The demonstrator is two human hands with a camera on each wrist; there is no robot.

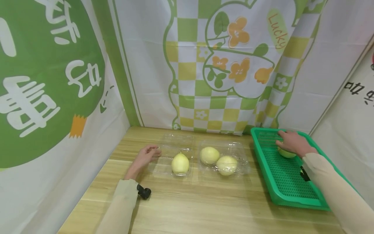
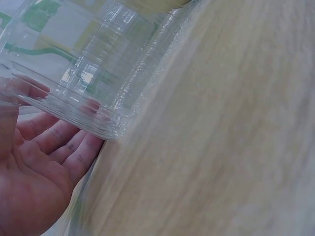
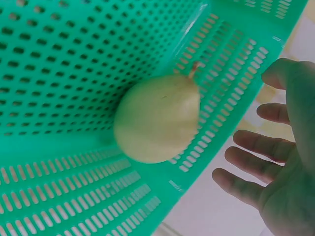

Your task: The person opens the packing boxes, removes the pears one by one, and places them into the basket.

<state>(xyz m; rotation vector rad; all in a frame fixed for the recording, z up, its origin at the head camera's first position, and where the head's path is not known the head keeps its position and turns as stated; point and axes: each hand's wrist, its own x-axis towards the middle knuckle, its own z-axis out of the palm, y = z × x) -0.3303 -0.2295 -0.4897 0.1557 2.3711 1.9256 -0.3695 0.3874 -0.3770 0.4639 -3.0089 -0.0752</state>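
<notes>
- Fingers of the right hand (image 1: pixel 295 143) stand parted, holding nothing.
- Pear (image 3: pixel 157 118) lies just beside them, in the green basket (image 1: pixel 292 182).
- Left hand (image 1: pixel 146 154): fingers loosely bent at the clear box's (image 2: pixel 108 88) edge; cannot tell whether they pinch it.
- Pear, being round, could roll if the right fingers nudge it; light box might skid if the left ones push.

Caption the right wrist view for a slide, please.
A pear lies in a corner of the green basket, with the right hand close by, not touching the pear.
</notes>
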